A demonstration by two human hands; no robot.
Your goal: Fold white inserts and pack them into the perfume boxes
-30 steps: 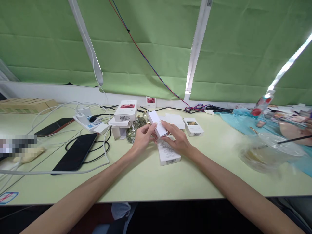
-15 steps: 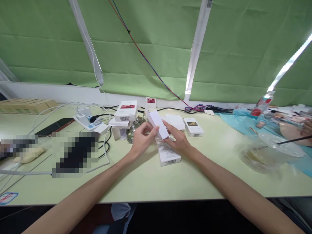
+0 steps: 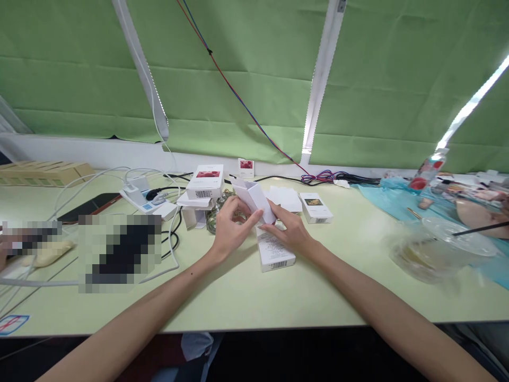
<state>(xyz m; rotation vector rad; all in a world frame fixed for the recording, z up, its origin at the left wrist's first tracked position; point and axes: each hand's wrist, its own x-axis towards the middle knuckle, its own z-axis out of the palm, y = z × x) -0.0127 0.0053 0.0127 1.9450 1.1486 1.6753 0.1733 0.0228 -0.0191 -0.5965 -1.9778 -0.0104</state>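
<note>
Between my hands a small white cardboard box (image 3: pixel 256 199) is held tilted above the table, a flap standing up at its far end. My left hand (image 3: pixel 234 225) grips its left side, thumb on the near face. My right hand (image 3: pixel 289 225) has its fingers closed on the right side. Just below them lies a white box with printed text and a barcode (image 3: pixel 277 258). A glass object (image 3: pixel 212 220), partly hidden by my left hand, stands beside an open white carton (image 3: pixel 194 216). On that carton rests a white box with a red picture (image 3: pixel 205 181).
A white box with a yellow picture (image 3: pixel 316 208) lies to the right, near white card (image 3: pixel 286 199). Cables and a power strip (image 3: pixel 147 199) spread at left. A clear lidded cup with a straw (image 3: pixel 441 246) stands right. Another person's hand (image 3: pixel 3 246) shows at the left edge.
The held box has turned in my hands, and its far-end flap now stands up. My left thumb has shifted slightly right. Another person's hand has come in at the left edge.
</note>
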